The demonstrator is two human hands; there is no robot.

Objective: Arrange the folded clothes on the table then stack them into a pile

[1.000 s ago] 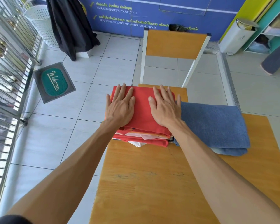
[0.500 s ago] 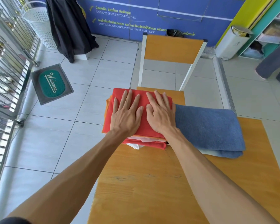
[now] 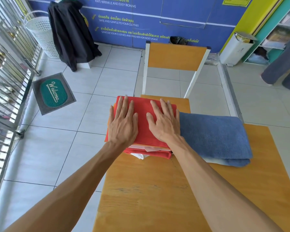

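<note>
Both hands, left (image 3: 123, 124) and right (image 3: 164, 123), lie flat, gripping nothing, on the red-topped folded pile (image 3: 143, 131).

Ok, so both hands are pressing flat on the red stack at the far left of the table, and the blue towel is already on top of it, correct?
Not quite. The head view shows the blue towel lying beside the red stack, on its right, not on top. Both the left hand and right hand do press flat on it.

left hand (image 3: 123, 123), right hand (image 3: 164, 123) — flat, fingers spread
</note>
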